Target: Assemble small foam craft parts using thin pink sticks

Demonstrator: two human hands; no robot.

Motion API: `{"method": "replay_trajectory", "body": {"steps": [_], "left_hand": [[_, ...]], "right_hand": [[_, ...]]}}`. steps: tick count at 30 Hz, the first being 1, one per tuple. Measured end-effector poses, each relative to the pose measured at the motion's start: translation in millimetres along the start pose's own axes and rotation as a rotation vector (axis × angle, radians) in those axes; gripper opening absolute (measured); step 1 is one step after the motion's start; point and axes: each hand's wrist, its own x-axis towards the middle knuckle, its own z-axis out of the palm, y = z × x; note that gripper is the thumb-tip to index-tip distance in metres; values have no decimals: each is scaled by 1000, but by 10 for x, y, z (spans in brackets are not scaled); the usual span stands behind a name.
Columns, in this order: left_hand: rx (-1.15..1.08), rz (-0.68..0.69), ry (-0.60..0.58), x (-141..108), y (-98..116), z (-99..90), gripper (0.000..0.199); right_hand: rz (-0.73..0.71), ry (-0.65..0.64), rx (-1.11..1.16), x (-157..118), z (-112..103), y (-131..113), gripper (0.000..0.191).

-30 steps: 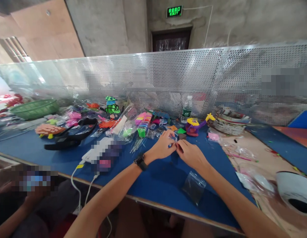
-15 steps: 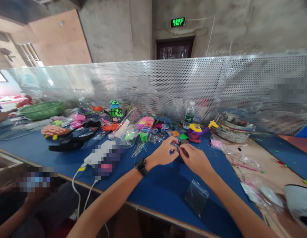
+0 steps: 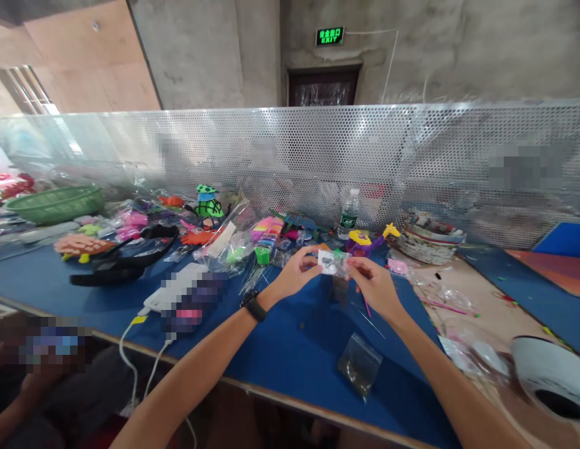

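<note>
Between my two hands, above the blue table, is a small clear plastic bag [image 3: 334,263] with something white and dark inside. The fingers of my left hand [image 3: 297,272] pinch its left edge; a dark watch is on that wrist. My right hand [image 3: 375,288] pinches the right edge. Below my right hand a thin wire [image 3: 374,324] and a purple stick [image 3: 367,305] lie on the table. Another clear zip bag [image 3: 360,366] with dark contents lies nearer the table's front edge. Just beyond my hands sits a purple and yellow clay figure [image 3: 360,242].
A water bottle [image 3: 350,215] stands by the perforated metal screen [image 3: 290,146]. To the right is a paper-woven basket [image 3: 430,243]. On the left are a white power bank [image 3: 175,287], a black strap [image 3: 124,265] and a green basket [image 3: 56,204]. Another person's hands [image 3: 47,368] hold a phone.
My hands have moved slightly apart, and the small bag now shows flat between them. The wire and purple stick have come into view. The whole scene has shifted a little left.
</note>
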Motion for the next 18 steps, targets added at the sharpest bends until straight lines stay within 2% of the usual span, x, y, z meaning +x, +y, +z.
{"method": "replay_trajectory", "body": {"steps": [3, 7, 9, 12, 18], "left_hand": [[-39, -47, -56, 15, -15, 14, 48], [6, -53, -38, 33, -38, 25, 45], [-10, -66, -34, 34, -42, 24, 46], [-59, -104, -42, 30, -41, 23, 48], [-144, -149, -62, 10, -14, 39, 44]], "right_hand": [[21, -59, -13, 21, -16, 17, 37], [-35, -239, -17, 19, -26, -2, 34], [-67, -282, -35, 4, -18, -28, 33], [-79, -287, -10, -27, 2, -68, 31], [15, -238, 13, -47, 14, -74, 33]]}}
